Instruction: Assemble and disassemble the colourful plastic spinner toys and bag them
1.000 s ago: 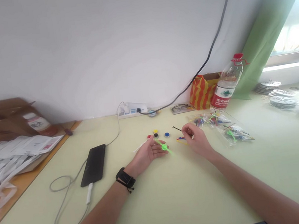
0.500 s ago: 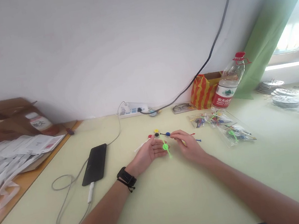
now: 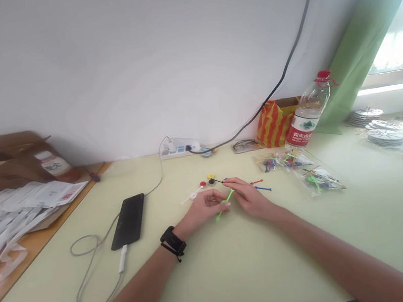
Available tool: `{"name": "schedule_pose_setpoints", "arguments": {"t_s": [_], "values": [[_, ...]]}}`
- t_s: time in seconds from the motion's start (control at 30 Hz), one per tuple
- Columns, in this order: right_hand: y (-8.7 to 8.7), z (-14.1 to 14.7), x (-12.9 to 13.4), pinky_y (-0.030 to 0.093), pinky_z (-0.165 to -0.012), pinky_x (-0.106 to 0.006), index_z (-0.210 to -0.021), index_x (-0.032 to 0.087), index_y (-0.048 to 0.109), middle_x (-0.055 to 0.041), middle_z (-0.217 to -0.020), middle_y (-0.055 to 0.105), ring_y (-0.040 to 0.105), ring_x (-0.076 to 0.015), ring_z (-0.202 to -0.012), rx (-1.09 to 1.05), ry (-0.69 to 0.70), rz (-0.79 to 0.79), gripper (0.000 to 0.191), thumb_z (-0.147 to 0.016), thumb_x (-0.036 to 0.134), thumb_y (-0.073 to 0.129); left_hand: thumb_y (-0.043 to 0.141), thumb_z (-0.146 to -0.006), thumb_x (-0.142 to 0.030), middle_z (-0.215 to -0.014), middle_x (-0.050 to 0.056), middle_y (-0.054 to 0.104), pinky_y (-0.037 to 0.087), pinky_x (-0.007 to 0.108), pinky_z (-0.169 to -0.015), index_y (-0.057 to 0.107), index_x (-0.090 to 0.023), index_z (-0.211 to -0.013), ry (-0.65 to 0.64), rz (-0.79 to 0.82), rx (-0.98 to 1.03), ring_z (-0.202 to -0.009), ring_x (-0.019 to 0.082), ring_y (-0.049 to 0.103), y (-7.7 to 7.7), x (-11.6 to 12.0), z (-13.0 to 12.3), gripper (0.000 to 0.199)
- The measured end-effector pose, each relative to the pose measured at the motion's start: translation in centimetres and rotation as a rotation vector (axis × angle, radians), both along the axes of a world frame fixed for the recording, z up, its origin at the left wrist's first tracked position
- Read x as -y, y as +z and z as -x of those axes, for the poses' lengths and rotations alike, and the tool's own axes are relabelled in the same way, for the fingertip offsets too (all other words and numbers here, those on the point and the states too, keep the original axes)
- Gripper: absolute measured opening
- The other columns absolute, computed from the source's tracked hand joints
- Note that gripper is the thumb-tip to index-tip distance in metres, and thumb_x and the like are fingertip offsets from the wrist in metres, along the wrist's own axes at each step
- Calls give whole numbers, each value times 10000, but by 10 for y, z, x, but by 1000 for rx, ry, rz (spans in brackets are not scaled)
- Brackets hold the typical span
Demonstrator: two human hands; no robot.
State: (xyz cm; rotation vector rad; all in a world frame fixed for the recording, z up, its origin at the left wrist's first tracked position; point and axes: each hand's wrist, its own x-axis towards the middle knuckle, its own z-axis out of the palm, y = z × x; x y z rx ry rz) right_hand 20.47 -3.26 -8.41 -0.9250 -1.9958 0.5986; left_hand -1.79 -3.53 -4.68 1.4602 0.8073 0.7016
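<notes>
A black phone (image 3: pixel 128 221) lies on the pale table (image 3: pixel 223 278), a grey cable (image 3: pixel 78 300) plugged in. Near the wall (image 3: pixel 101 75): a white power strip (image 3: pixel 195 146), red-and-yellow striped bag (image 3: pixel 270 123) and clear bottle (image 3: pixel 303 124). Far left, an open cardboard box (image 3: pixel 13 142).

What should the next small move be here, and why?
Probably the right hand should pinch the green pointer by its upper end: the left hand holds it slanted, and that end appears close to the right hand, though contact is unclear.
</notes>
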Motion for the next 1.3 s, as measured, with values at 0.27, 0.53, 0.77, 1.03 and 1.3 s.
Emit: {"name": "schedule_pose_setpoints", "arguments": {"t_s": [0.27,0.53,0.77,1.03,1.3], "values": [[-1,1,1,461,-1167,-495,-1410,261,609,-112,-1465,585,555,-249,-1370,25,20,0,498,-972,105,431,685,-910,-349,-1051,97,756,489,409,-965,757,-215,-838,17,-480,-228,-1031,287,659,3,9,-1,168],[3,3,5,458,-1169,-496,-1402,255,625,-106,-1448,604,573,-250,-1350,30,4,-10,501,-973,101,416,691,-761,-130,-1186,91,724,293,536,-1186,769,-264,-839,118,-688,-287,-1267,360,498,4,-3,15,173],[11,2,9,518,-1071,-460,-1211,221,723,-114,-1317,679,656,-264,-1216,31,-92,20,394,-930,110,471,534,-718,-25,-1144,89,733,420,490,-1023,730,-241,-777,251,-796,-377,-1212,337,505,-2,-20,25,298],[20,-11,6,444,-582,-300,-695,215,669,-50,-820,713,635,-187,-691,-42,-323,28,225,-802,105,505,567,-744,-108,-764,24,703,397,336,-710,760,-251,-966,124,-800,-588,-680,211,584,10,4,14,327],[19,-15,6,358,-531,-284,-568,210,568,-43,-709,671,582,-173,-631,-52,-315,72,213,-753,130,497,559,-929,-347,-561,42,549,197,339,-607,528,-207,-552,263,-847,-887,-546,192,470,11,-2,16,403]]}}
